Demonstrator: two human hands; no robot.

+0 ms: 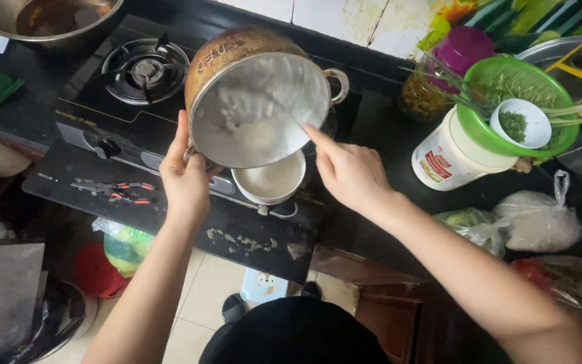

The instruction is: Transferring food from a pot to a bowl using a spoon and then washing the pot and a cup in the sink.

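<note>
Over the black surface (385,135), just in front of the gas stove (122,101), a steel pot (257,101) is tipped hard on its side, its mouth facing the person and slanting down toward one white bowl (269,180) right beneath its lip. The pot's axis runs from the far left, where its browned base points, down to the near right. White paste clings to its inside. The left hand (184,176) has its grip closed around the pot's near handle. The right hand (350,172) pinches a thin utensil, forefinger stretched along it, its tip inside the pot.

I count one pot with two loop handles, one bowl below it, one burner in sight. To the right stands one white tub (447,158) with a red label, carrying a green colander (516,101) of herbs and a small white cup. Behind it sits one jar (432,84) with a purple lid. Two knotted clear bags (537,219) lie nearer the edge.
</note>
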